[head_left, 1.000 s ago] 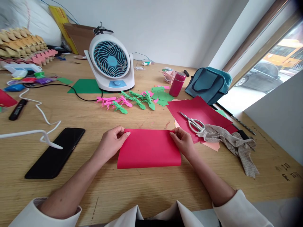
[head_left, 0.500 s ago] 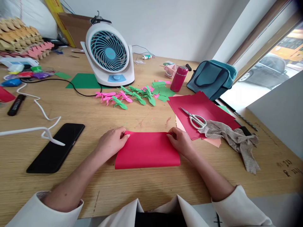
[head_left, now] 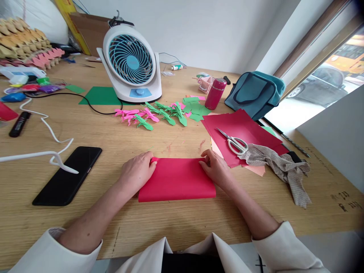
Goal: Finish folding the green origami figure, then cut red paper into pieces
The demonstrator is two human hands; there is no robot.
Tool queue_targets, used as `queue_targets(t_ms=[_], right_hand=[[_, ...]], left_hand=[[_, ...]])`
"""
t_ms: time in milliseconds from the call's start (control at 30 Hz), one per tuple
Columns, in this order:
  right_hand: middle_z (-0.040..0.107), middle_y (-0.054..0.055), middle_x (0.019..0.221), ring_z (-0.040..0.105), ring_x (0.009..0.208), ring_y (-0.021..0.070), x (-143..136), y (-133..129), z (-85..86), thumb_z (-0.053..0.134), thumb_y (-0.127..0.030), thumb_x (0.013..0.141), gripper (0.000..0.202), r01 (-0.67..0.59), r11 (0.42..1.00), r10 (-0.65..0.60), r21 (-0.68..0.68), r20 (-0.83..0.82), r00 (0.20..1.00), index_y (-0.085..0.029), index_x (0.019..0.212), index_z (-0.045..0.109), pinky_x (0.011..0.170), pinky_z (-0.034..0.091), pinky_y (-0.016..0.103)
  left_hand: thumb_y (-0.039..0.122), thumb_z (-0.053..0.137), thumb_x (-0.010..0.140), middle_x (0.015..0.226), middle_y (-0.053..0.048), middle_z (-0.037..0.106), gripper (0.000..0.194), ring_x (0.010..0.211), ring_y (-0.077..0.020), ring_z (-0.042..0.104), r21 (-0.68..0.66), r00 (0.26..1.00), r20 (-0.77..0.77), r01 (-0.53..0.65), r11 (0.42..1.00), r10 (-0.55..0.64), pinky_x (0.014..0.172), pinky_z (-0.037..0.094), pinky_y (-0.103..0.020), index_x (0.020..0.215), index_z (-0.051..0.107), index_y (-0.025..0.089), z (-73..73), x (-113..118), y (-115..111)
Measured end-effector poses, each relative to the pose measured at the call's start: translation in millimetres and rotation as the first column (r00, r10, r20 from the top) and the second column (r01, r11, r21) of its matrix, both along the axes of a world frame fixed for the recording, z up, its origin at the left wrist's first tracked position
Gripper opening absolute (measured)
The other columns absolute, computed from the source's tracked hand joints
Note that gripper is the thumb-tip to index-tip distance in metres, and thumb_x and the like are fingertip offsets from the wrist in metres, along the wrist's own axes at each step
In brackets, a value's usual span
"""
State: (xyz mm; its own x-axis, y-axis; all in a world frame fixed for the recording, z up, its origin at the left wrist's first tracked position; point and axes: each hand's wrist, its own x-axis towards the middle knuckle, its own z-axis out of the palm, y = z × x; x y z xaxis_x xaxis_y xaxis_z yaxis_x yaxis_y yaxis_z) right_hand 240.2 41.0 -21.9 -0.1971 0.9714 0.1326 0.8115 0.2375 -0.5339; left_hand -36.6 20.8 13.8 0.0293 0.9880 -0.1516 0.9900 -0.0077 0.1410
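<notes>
Currently | 2 hands (head_left: 138, 171) pinching 1 red sheet (head_left: 178, 180) | 1 phone (head_left: 58, 187) | 1 fan (head_left: 132, 62)

One red sheet (head_left: 176, 180), bent over along its near edge; left hand (head_left: 138, 170) and right hand (head_left: 218, 170) hold its far corners. Scissors (head_left: 229, 139) lie on red papers (head_left: 253, 131); one white fan (head_left: 132, 62) stands behind.

A white wall (head_left: 199, 34) rises behind 1 wooden table (head_left: 176, 222), with 1 bright window (head_left: 320, 81) at right.
</notes>
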Motion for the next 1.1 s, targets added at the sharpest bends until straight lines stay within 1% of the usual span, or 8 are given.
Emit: queue_targets(t_ms=[167, 267, 333, 467, 600, 700, 900, 1100], right_hand=[[0.052, 0.005, 0.098, 0.053, 0.074, 0.0162, 3.7, 3.1, -0.3, 0.063, -0.020, 0.079, 0.023, -0.004, 0.998, 0.006, 0.060, -0.030, 1.000, -0.022, 0.101, 0.055, 0.070, 0.045, 0.030], [0.052, 0.004, 0.093, 0.053, 0.076, 0.0161, 3.6, 5.3, 2.2, 0.059, -0.012, 0.080, 0.013, -0.134, 0.988, 0.137, 0.077, -0.036, 0.990, -0.021, 0.089, 0.057, 0.070, 0.045, 0.028], [0.054, 0.004, 0.091, 0.055, 0.077, 0.0154, 2.9, 5.9, 4.3, 0.054, -0.008, 0.082, 0.013, -0.225, 0.971, 0.228, 0.084, -0.032, 0.973, -0.020, 0.084, 0.058, 0.071, 0.044, 0.027], [0.061, 0.004, 0.091, 0.058, 0.080, 0.0139, 1.9, 5.3, 7.9, 0.049, -0.006, 0.086, 0.019, -0.298, 0.951, 0.302, 0.079, -0.044, 0.952, -0.019, 0.084, 0.063, 0.071, 0.043, 0.024], [0.063, 0.004, 0.091, 0.060, 0.079, 0.0138, 2.9, 6.0, 9.4, 0.050, -0.005, 0.085, 0.021, -0.312, 0.947, 0.317, 0.073, -0.060, 0.947, -0.019, 0.084, 0.066, 0.071, 0.043, 0.023], [0.064, 0.005, 0.090, 0.059, 0.076, 0.0138, 4.2, 8.1, 9.4, 0.049, -0.005, 0.085, 0.022, -0.334, 0.940, 0.339, 0.072, -0.065, 0.939, -0.019, 0.085, 0.067, 0.070, 0.043, 0.024], [0.063, 0.005, 0.090, 0.060, 0.078, 0.0144, 4.4, 11.5, 8.7, 0.048, -0.003, 0.085, 0.025, -0.385, 0.919, 0.389, 0.081, -0.033, 0.921, -0.019, 0.086, 0.067, 0.071, 0.044, 0.024], [0.063, 0.005, 0.090, 0.060, 0.079, 0.0150, 0.8, 10.1, 16.7, 0.051, -0.001, 0.084, 0.024, -0.369, 0.929, 0.368, 0.031, 0.021, 0.930, -0.018, 0.085, 0.068, 0.071, 0.044, 0.025]], left_hand=[[0.025, 0.054, 0.088, 0.114, -0.014, 0.061, 0.026, 0.100, -0.0295, 0.061, 0.142, 0.993, 0.111, 0.011, 0.990, -0.027, 0.081, 0.048, -0.038, 0.112, 0.054, 0.015, -9.0, -5.1, 2.9], [0.014, 0.055, 0.084, 0.116, -0.014, 0.052, 0.037, 0.107, -0.0282, 0.054, 0.309, 0.959, 0.137, 0.196, 0.931, -0.247, 0.095, 0.045, -0.042, 0.122, 0.054, 0.015, -17.2, -9.6, 10.4], [0.006, 0.047, 0.085, 0.115, -0.011, 0.050, 0.039, 0.108, -0.0249, 0.050, 0.361, 0.875, 0.156, 0.380, 0.851, -0.457, 0.098, 0.043, -0.039, 0.120, 0.058, 0.020, -20.0, -11.3, 16.5], [0.005, 0.033, 0.093, 0.105, -0.006, 0.055, 0.041, 0.104, -0.0197, 0.051, 0.299, 0.696, 0.206, 0.624, 0.722, -0.688, 0.092, 0.043, -0.032, 0.110, 0.065, 0.024, -16.1, -10.4, 24.8], [0.007, 0.034, 0.095, 0.100, -0.007, 0.062, 0.038, 0.098, -0.0180, 0.057, 0.223, 0.666, 0.252, 0.667, 0.711, -0.702, 0.088, 0.044, -0.029, 0.106, 0.068, 0.020, -7.3, -5.4, 23.0], [0.011, 0.041, 0.095, 0.110, -0.009, 0.065, 0.032, 0.105, -0.0197, 0.059, 0.196, 0.696, 0.245, 0.647, 0.737, -0.675, 0.095, 0.045, -0.032, 0.103, 0.070, 0.018, -1.0, 5.1, 16.3], [0.031, 0.053, 0.094, 0.103, -0.014, 0.066, 0.025, 0.098, -0.0274, 0.064, 0.059, 0.821, -0.055, 0.570, 0.819, -0.568, 0.086, 0.050, -0.038, 0.099, 0.071, 0.015, 8.2, 45.8, -1.2], [0.037, 0.049, 0.096, 0.108, -0.016, 0.066, 0.035, 0.097, -0.0293, 0.063, 0.058, 0.855, -0.159, 0.508, 0.859, -0.494, 0.082, 0.050, -0.038, 0.108, 0.070, 0.012, -2.2, 64.2, -14.0]])
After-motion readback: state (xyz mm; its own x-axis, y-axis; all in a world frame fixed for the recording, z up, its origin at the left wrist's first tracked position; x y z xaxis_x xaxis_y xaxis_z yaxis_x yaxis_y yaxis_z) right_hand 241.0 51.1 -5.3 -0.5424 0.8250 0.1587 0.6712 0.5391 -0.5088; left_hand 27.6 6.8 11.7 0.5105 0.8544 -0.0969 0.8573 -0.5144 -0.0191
